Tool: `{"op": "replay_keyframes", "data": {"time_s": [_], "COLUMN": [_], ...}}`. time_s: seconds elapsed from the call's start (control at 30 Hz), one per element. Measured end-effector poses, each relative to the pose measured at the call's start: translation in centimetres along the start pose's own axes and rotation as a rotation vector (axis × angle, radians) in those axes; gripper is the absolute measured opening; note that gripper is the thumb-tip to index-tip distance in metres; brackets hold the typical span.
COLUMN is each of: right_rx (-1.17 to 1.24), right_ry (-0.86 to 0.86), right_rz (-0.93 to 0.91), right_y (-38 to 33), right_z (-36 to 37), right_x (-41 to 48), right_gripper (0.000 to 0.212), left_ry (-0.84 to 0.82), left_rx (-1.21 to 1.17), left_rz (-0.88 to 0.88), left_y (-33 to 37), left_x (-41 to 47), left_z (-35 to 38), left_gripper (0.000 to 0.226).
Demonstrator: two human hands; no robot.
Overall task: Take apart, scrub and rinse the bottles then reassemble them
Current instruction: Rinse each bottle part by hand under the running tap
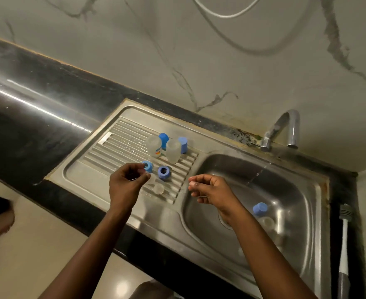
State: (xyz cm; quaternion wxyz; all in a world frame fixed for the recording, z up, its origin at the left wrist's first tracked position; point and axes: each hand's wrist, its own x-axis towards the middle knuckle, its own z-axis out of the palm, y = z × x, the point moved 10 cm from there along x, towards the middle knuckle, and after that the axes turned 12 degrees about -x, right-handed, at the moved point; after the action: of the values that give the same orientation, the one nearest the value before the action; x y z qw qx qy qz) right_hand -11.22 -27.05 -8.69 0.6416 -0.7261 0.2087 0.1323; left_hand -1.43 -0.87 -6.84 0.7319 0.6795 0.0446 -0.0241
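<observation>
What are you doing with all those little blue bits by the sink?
A person is washing bottles that are taken apart. Two cloudy plastic bottles stand on the ridged steel drainboard, with two blue plastic screw rings and a small clear teat in front. The left hand is beside one ring, the right hand at the steel basin's edge, both with curled fingers; whether they hold anything is unclear. A blue plastic cap lies in the basin.

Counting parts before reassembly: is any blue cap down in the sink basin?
In: one blue cap lies on the sink basin floor, apart from those on the drainboard.
</observation>
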Motion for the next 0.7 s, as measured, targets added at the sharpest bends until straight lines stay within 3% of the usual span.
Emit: {"op": "replay_keyframes", "data": {"time_s": [0.17,0.7], "right_rx": [-0.049,-0.063], "right_ry": [-0.044,-0.057], "right_rz": [0.008,0.028], "right_y": [0.6,1.1], "right_z": [1.5,1.9], "right_x": [0.2,1.1], "right_gripper": [0.016,0.018], "left_ry": [0.074,0.019], "left_rx": [0.101,0.236], "left_rz": [-0.013,-0.056], "left_y": [-2.0,-4.9], "left_x": [1.2,3.2], "left_z": [-3.2,-3.9], "left_gripper": [0.028,0.026]}}
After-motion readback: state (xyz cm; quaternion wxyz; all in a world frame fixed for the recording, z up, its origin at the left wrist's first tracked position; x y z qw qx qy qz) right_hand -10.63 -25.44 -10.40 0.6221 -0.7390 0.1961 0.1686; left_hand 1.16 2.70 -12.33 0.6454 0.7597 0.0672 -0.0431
